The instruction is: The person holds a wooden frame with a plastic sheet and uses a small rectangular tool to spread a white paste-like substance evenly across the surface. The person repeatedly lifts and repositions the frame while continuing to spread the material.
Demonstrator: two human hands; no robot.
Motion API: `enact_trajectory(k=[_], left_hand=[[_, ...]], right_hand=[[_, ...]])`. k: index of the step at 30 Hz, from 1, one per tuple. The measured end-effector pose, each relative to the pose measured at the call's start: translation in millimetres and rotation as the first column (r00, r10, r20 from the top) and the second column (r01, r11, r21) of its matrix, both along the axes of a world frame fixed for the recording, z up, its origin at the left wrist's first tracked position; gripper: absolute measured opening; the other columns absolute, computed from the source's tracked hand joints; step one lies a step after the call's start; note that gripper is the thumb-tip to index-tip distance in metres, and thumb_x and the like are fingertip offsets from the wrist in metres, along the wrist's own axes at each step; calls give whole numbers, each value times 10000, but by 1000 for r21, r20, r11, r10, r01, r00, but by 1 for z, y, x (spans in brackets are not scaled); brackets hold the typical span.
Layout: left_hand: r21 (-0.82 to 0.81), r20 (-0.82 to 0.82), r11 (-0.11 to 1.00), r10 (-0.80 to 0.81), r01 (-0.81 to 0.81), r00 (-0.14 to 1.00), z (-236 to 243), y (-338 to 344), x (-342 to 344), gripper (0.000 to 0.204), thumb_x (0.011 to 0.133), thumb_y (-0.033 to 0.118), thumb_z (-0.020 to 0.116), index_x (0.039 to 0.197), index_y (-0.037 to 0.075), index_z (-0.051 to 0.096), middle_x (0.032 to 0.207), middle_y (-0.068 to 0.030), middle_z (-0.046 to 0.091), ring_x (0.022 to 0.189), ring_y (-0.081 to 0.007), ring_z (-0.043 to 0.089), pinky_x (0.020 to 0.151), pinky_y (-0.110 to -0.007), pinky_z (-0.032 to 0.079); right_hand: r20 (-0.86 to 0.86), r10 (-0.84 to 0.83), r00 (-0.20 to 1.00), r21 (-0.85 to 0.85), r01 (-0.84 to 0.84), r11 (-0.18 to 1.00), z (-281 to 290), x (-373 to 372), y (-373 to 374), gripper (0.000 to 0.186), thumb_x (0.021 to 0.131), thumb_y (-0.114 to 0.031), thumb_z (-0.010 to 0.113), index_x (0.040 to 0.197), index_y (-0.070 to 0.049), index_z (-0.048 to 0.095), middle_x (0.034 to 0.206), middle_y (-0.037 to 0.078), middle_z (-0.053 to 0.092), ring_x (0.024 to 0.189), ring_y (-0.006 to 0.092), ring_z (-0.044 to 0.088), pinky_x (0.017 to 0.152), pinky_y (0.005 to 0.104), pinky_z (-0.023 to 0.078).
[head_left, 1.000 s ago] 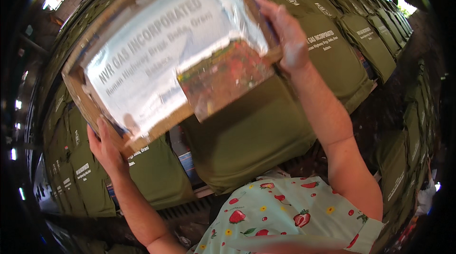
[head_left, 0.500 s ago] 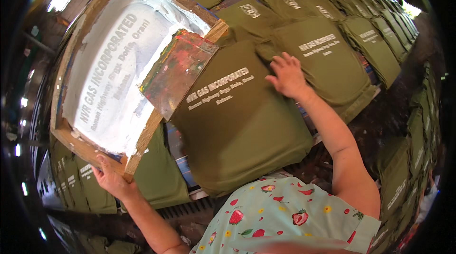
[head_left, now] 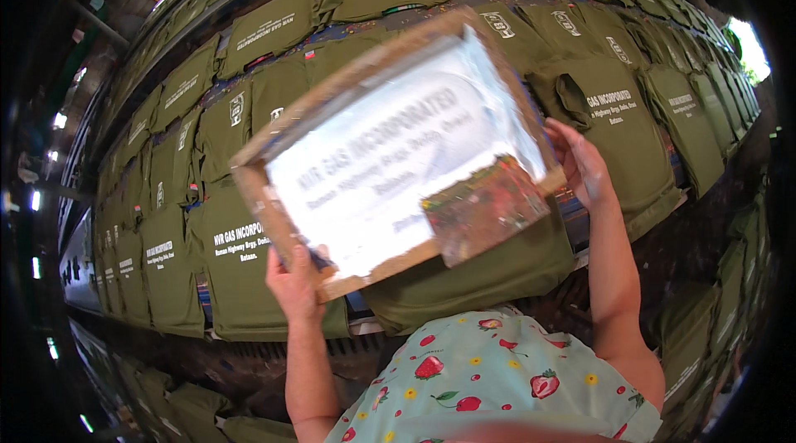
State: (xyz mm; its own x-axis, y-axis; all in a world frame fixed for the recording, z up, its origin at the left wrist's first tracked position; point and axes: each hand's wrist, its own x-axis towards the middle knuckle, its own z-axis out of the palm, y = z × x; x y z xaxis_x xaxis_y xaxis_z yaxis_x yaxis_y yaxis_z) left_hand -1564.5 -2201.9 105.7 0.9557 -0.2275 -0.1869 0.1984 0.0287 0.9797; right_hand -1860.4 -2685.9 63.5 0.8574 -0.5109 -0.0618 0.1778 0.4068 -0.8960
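Observation:
Tilted above an olive-green shirt, a wooden-framed printing screen is held in the air, smeared with white ink and bearing lettering. My left hand is closed around its lower left corner, thumb on the wood. At the right end of the frame, my right hand has its fingers curled against the edge. A flat, paint-stained squeegee rests inside the screen at its lower right. The screen hides most of the shirt beneath, print included; motion blurs the frame somewhat.
Olive shirts with white prints lie in rows along long tables, such as a shirt at the left and one at the right. More shirts hang or lie on a rack at the far right. A dark gap runs along the table's front edge.
The screen has swung rightward and levelled out over the printed shirt, carrying the squeegee. My right hand has left the shirt's upper right and come to the frame's right edge. The view has shifted left.

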Motion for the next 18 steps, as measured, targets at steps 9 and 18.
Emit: enact_trajectory(k=[9, 18], left_hand=[[51, 18, 987, -154, 153, 988, -62, -66, -6, 617, 1077, -7, 786, 1642, -93, 553, 1438, -125, 744, 1240, -172, 717, 1096, -329, 573], [-70, -65, 997, -22, 18, 998, -107, -84, 11, 669, 934, -183, 724, 1591, -131, 608, 1572, -158, 671, 1380, -225, 696, 1199, -362, 548]], right_hand=[[-153, -277, 949, -55, 272, 961, -41, -12, 38, 567, 1234, -265, 543, 1683, 81, 511, 1622, 163, 659, 1449, 219, 657, 1241, 384, 501], [-250, -411, 877, -167, 379, 910, -91, -4, 25, 456, 1219, -154, 553, 1604, 81, 620, 1583, 138, 689, 1427, 202, 657, 1238, 356, 476]])
